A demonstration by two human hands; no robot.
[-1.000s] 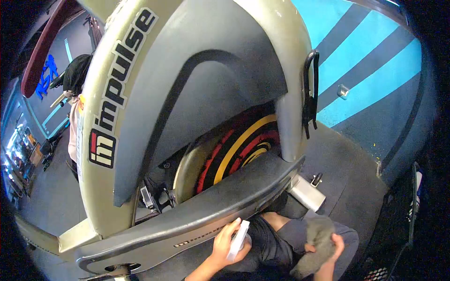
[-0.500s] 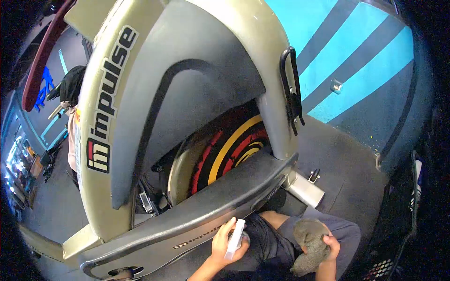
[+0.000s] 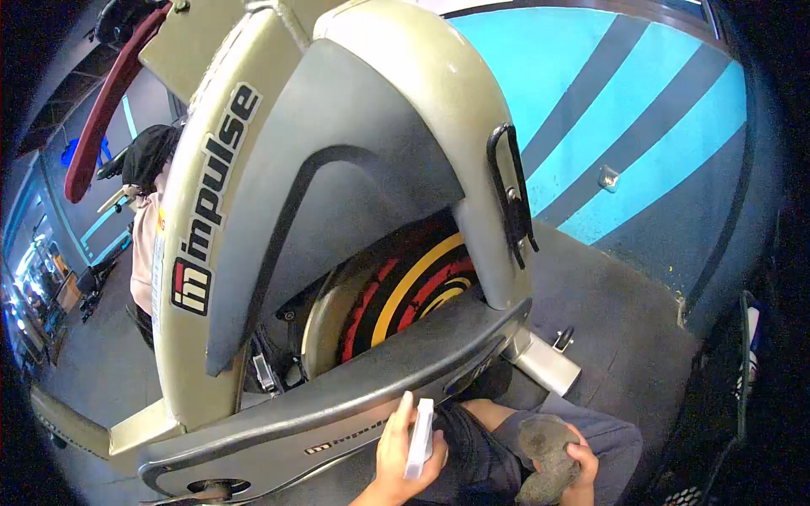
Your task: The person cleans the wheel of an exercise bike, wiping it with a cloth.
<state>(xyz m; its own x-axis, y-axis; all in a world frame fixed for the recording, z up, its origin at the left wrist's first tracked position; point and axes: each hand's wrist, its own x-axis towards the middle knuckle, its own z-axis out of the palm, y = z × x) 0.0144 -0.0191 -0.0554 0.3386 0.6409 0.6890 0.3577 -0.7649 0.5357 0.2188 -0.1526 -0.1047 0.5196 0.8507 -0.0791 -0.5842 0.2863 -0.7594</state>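
Note:
My left hand is closed around a narrow white plastic object with a cloudy, see-through part; its exact kind does not show. It is beside the lower grey side cover of an exercise bike, near the small "impulse" lettering. In my right hand is a crumpled grey-brown cloth, gripped above my lap. The bike stands before me, with a gold frame, grey panels and a flywheel patterned in red, black and yellow.
A blue wall with dark stripes rises behind the bike. At the right is a dark mesh-like item. A person in a light top and dark headwear is at the left, partly hidden by the frame. Dark floor lies between bike and wall.
My view has tilted up slightly, so the bike's upper part sits lower in the picture. Both hands keep their holds; the cloth appears a little lower and further left.

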